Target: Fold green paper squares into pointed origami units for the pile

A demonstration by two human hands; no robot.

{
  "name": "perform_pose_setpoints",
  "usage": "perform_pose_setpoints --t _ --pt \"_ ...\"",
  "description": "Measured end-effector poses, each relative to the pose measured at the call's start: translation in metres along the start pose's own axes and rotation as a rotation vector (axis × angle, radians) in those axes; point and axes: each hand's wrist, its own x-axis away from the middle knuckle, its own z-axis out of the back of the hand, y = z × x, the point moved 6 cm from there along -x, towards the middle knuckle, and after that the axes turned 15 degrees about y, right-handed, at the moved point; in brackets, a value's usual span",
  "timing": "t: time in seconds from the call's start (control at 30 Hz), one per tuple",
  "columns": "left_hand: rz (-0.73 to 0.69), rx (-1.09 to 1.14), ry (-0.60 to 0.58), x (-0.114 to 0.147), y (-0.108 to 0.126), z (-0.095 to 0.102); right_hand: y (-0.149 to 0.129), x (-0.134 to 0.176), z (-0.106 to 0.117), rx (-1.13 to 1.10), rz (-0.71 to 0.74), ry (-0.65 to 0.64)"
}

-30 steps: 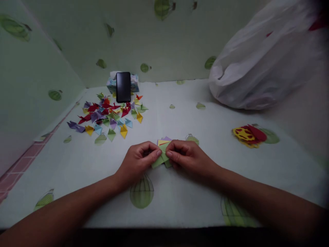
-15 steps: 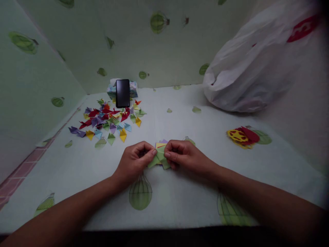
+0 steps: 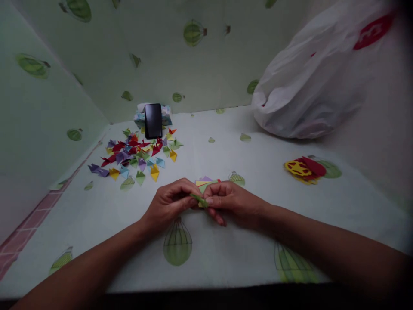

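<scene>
A small folded piece of green paper (image 3: pixel 200 200) is pinched between my two hands at the front middle of the table. My left hand (image 3: pixel 174 199) grips its left end with thumb and fingers. On its right end close the thumb and forefinger of my right hand (image 3: pixel 230 201), while another finger stretches below. Just behind my fingers lies a stack of coloured paper sheets (image 3: pixel 201 184), with purple, yellow, green and red edges showing; my hands cover most of it.
Many folded paper pieces (image 3: pixel 140 177) in several colours lie at the left back. Behind them a black phone (image 3: pixel 153 121) leans on a tissue box (image 3: pixel 167 115). Yellow and red paper cut-outs (image 3: pixel 298 168) lie at the right. A white plastic bag (image 3: pixel 300 94) stands at the right back.
The green paper, spread wider with flaps hanging down before, is now turned up and narrow between my fingers. My hands have come closer together, and a right finger now extends downward.
</scene>
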Motion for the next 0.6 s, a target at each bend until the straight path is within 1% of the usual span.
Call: perform_pose_setpoints --t 0.03,0.07,0.13,0.2,0.23,0.3,0.4,0.47,0.6 --pt "-0.013 -0.008 -0.003 0.001 0.002 0.000 0.000 0.001 -0.002 0.060 0.011 -0.026" --pt "0.003 -0.010 0.005 0.000 0.002 0.000 -0.002 0.002 -0.003 0.132 0.045 -0.028" --pt "0.119 0.013 0.049 0.000 -0.003 0.002 -0.011 0.004 -0.001 0.274 0.171 0.046" --pt "0.266 0.024 0.062 0.001 -0.012 0.001 -0.022 0.007 0.002 0.300 0.293 0.142" --pt "0.324 0.019 0.048 0.003 -0.015 -0.001 -0.026 0.008 0.004 0.292 0.318 0.180" --pt "0.395 0.020 0.012 0.007 -0.020 -0.006 -0.026 0.008 0.005 0.288 0.302 0.209" --pt "0.434 0.064 0.010 0.010 -0.021 -0.011 -0.022 0.008 0.004 0.362 0.266 0.211" --pt "0.426 0.080 0.038 0.010 -0.019 -0.011 -0.019 0.008 0.003 0.389 0.288 0.216" --pt "0.410 0.091 0.060 0.010 -0.017 -0.012 -0.017 0.009 0.003 0.347 0.323 0.242"
